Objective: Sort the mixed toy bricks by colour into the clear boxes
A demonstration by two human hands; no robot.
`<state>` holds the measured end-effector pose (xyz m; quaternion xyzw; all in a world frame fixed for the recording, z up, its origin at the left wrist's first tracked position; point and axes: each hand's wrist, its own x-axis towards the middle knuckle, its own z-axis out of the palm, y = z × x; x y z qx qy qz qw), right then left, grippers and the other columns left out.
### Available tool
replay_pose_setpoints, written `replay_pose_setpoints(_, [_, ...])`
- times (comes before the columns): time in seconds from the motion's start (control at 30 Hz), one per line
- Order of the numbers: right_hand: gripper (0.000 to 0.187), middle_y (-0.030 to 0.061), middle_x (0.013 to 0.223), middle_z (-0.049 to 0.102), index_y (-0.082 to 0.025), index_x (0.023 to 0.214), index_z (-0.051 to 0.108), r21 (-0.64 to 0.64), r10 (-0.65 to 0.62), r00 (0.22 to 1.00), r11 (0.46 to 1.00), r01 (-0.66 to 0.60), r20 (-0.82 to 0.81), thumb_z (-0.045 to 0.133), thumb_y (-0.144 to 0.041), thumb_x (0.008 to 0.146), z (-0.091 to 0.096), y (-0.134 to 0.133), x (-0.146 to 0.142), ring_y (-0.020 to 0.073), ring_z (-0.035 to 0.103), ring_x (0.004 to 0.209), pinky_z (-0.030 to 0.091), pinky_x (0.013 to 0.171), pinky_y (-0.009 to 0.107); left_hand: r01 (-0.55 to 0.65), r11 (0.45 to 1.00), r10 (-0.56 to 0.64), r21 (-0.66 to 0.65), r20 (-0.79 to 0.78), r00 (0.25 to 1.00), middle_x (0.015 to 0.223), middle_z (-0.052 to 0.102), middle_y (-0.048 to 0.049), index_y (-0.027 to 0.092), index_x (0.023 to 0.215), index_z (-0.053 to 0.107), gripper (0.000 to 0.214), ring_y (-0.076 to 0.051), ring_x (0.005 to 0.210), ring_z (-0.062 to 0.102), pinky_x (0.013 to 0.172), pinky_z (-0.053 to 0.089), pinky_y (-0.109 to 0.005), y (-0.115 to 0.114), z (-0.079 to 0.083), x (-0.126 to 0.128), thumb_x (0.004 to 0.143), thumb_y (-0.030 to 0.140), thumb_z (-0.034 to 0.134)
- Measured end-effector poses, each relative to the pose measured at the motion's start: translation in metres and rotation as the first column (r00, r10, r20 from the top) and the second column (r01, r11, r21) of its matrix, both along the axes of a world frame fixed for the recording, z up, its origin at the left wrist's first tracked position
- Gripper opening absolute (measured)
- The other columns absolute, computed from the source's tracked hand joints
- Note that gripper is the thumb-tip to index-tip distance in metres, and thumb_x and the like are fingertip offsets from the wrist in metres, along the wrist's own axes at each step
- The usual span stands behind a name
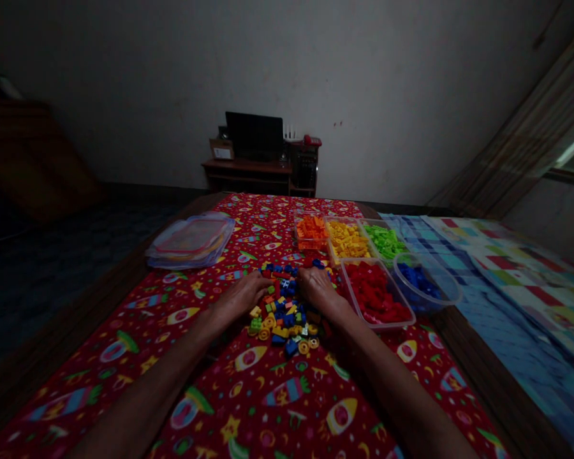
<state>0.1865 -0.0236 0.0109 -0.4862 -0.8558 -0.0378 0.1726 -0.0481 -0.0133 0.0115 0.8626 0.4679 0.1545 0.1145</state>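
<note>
A heap of small mixed-colour toy bricks (283, 313) lies on a red cloth with rocket prints (268, 395). My left hand (242, 294) rests at the heap's left side, its fingers reaching into the bricks. At the heap's right side is my right hand (317, 285), fingers curled down onto the far bricks. The dim light hides whether either hand grips a brick. To the right stand clear tubs of sorted bricks: orange (310, 231), yellow (347, 239), green (385, 240), red (377, 293), and a round bowl of blue ones (423, 280).
A stack of clear plastic lids (191, 240) lies at the far left of the cloth. A checked and patterned mat (507, 280) lies to the right. A low wooden desk with a dark screen (254, 135) stands against the far wall.
</note>
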Motion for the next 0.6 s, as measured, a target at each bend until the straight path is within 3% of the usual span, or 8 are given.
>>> replay_pose_setpoints(0.13, [0.023, 0.0106, 0.087, 0.062, -0.012, 0.104, 0.061, -0.030, -0.036, 0.999, 0.999, 0.036, 0.005, 0.043, -0.013, 0.089, 0.005, 0.000, -0.001, 0.0202, 0.050, 0.082, 0.032, 0.072, 0.031, 0.015, 1.000, -0.015, -0.016, -0.003, 1.000, 0.091, 0.062, -0.0095, 0.018, 0.096, 0.066, 0.027, -0.021, 0.084, 0.059, 0.077, 0.045, -0.029, 0.000, -0.002, 0.001, 0.089, 0.027, 0.041])
replay_pose_setpoints(0.27, [0.019, 0.0111, 0.089, 0.059, -0.013, 0.098, 0.061, -0.003, -0.043, 0.999, 0.999, 0.043, -0.031, 0.045, -0.016, 0.089, 0.009, -0.003, 0.001, 0.0197, 0.048, 0.081, 0.034, 0.071, 0.030, -0.041, 0.998, 0.043, -0.043, 0.053, 0.998, 0.089, 0.063, -0.0075, 0.018, 0.090, 0.061, 0.018, -0.020, 0.082, 0.058, 0.076, 0.045, -0.030, 0.000, 0.001, 0.000, 0.083, 0.024, 0.046])
replay_pose_setpoints(0.43, [0.018, 0.0122, 0.091, 0.056, -0.014, 0.097, 0.059, 0.062, -0.015, 0.988, 0.998, 0.025, -0.155, 0.044, -0.017, 0.089, 0.014, -0.010, 0.001, 0.0220, 0.049, 0.085, 0.040, 0.074, 0.033, -0.129, 0.988, 0.140, -0.086, 0.135, 0.981, 0.080, 0.065, -0.0049, 0.019, 0.079, 0.061, 0.013, -0.020, 0.076, 0.059, 0.072, 0.045, -0.029, -0.001, 0.016, 0.003, 0.075, 0.026, 0.050])
replay_pose_setpoints(0.53, [0.020, 0.0126, 0.093, 0.058, -0.015, 0.103, 0.058, 0.077, 0.039, 0.964, 0.997, -0.019, -0.263, 0.044, -0.019, 0.089, 0.025, -0.014, -0.004, 0.0224, 0.052, 0.088, 0.043, 0.078, 0.035, -0.195, 0.962, 0.242, -0.189, 0.267, 0.933, 0.071, 0.064, -0.0024, 0.019, 0.077, 0.061, 0.019, -0.019, 0.067, 0.059, 0.063, 0.045, -0.028, -0.005, 0.031, 0.010, 0.072, 0.036, 0.053])
replay_pose_setpoints(0.6, [0.020, 0.0115, 0.094, 0.061, -0.016, 0.103, 0.058, 0.040, 0.091, 0.934, 0.996, -0.082, -0.344, 0.045, -0.018, 0.088, 0.033, -0.016, -0.008, 0.0211, 0.056, 0.088, 0.044, 0.079, 0.033, -0.151, 0.922, 0.298, -0.358, 0.404, 0.865, 0.065, 0.062, -0.0003, 0.018, 0.080, 0.059, 0.027, -0.017, 0.060, 0.058, 0.056, 0.045, -0.027, -0.011, 0.039, 0.016, 0.073, 0.044, 0.054])
